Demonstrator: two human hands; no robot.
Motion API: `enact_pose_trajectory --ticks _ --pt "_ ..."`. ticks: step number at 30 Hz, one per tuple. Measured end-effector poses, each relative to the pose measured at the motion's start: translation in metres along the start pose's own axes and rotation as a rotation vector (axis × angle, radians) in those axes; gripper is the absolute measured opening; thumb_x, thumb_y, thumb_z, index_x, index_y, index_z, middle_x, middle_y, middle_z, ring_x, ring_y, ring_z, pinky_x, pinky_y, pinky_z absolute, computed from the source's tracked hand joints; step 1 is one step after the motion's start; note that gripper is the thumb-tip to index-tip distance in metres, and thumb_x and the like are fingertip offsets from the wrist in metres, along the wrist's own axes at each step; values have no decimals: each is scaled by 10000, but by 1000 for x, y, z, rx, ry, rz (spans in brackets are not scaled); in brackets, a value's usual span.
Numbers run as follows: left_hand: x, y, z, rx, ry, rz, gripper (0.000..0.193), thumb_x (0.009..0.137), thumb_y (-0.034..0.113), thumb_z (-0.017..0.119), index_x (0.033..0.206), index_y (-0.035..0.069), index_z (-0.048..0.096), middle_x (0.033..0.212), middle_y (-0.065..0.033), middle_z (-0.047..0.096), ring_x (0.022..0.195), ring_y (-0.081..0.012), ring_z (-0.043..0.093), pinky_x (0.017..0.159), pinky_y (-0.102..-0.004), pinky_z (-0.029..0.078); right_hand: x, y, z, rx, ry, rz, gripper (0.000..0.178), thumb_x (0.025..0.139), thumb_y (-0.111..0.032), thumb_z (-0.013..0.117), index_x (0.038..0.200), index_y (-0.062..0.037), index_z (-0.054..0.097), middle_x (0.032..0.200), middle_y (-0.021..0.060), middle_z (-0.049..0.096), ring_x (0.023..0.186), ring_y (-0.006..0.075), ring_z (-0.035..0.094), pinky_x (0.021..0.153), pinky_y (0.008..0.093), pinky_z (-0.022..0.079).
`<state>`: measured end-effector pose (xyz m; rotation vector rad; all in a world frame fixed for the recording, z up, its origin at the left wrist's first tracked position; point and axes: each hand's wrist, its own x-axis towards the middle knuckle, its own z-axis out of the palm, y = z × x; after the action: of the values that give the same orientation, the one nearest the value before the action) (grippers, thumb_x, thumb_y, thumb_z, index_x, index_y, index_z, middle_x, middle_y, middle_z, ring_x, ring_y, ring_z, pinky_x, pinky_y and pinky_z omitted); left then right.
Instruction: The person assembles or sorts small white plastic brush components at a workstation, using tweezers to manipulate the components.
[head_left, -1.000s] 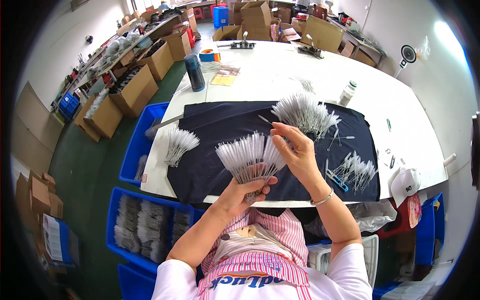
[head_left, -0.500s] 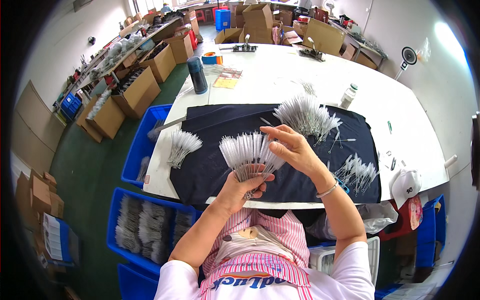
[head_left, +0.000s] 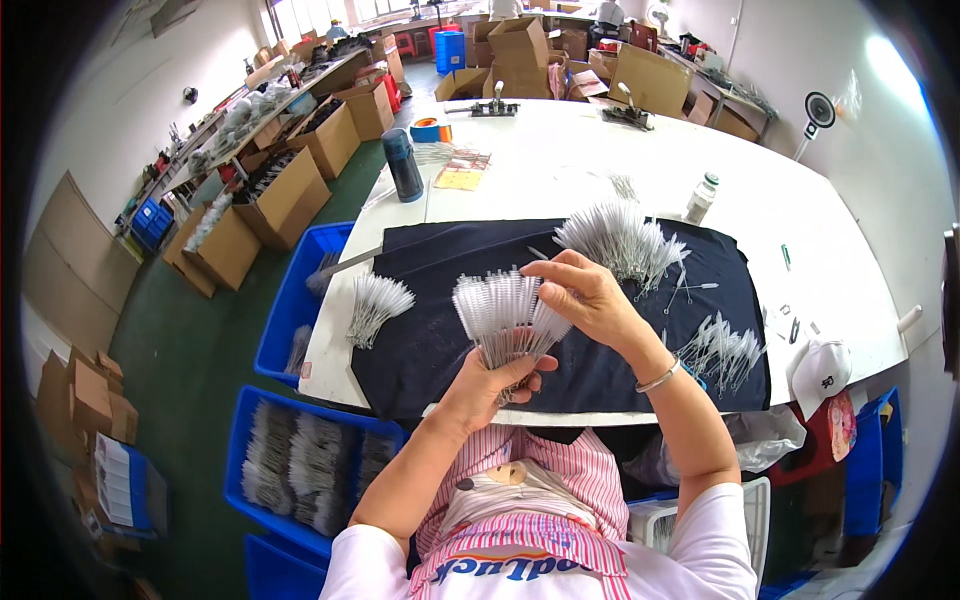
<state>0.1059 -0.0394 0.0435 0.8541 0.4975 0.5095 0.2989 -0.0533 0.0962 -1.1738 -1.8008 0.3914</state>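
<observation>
Upright in my left hand [head_left: 497, 380] is a fanned bundle of thin wire cleaning brushes [head_left: 497, 303] with white bristles, its fingers wrapped round the wire stems. My right hand [head_left: 592, 303] is at the bundle's upper right, thumb and bent forefinger closed about the bristle tips there; its other fingers are partly hidden. Both hands are above a dark cloth [head_left: 420, 270] on the white table. A larger brush pile [head_left: 622, 238] lies beyond my right hand. A small brush bunch [head_left: 378, 305] rests to the left, and more loose brushes [head_left: 722, 350] lie to the right.
Blue bins of brushes [head_left: 240, 455] stand at the table's left and near side. On the white table [head_left: 560, 150] are a dark flask [head_left: 402, 165], a tape roll [head_left: 431, 130], a glass jar [head_left: 702, 198] and two clamp devices. A white cap [head_left: 822, 368] is at the right edge.
The whole view has shifted slightly, so things appear a little lower and farther right. The brush fan in my left hand looks narrower; my right hand stays at its upper right.
</observation>
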Motion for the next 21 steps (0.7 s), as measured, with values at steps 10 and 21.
enact_pose_trajectory --ticks 10,21 --pt "5 -7 3 56 60 158 345 827 81 622 1154 76 510 958 -106 642 698 -121 593 563 -218 450 -1 11 6 323 67 15 462 942 -401 401 1168 -29 557 1101 109 542 977 183 528 822 297 405" --pt "13 -21 0 -43 130 299 264 822 23 595 1077 47 531 935 -110 620 746 -199 644 693 -336 551 -51 24 50 992 54 255 949 685 -527 710 1339 35 313 1308 117 430 1213 208 403 991 348 324"
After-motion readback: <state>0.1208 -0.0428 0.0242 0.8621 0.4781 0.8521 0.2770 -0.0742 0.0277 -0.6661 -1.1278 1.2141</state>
